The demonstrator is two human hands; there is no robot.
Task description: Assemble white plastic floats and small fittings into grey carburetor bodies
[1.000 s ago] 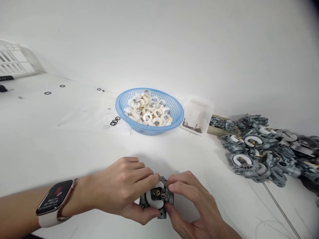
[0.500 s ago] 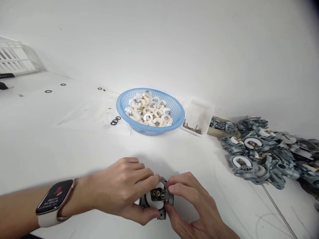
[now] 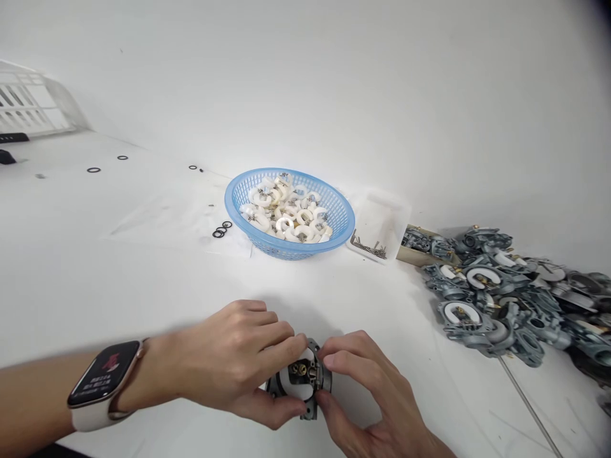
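Note:
A grey metal carburetor body (image 3: 309, 410) lies on the white table between my hands, its open side up. Inside it sit a white C-shaped float (image 3: 292, 387) and two brass jets (image 3: 299, 369). My left hand (image 3: 248, 366) is closed round the left side, with the forefinger at the far edge and the thumb at the near edge by the float. My right hand (image 3: 372, 394) grips the right side between thumb and fingers, close to the float's hinge. Whether a small pin is between the right fingertips is hidden.
A blue basket (image 3: 351, 232) of white floats stands beyond my hands. Beside it is a clear tray (image 3: 382, 219) with thin metal pins. Carburetor bodies (image 3: 506, 299) are piled at the right, near a thin rod (image 3: 529, 407). Black O-rings (image 3: 222, 230) and a white crate (image 3: 35, 105) lie left.
The view has shifted very slightly. Both hands keep their grip on the carburetor body, and nothing else has visibly moved.

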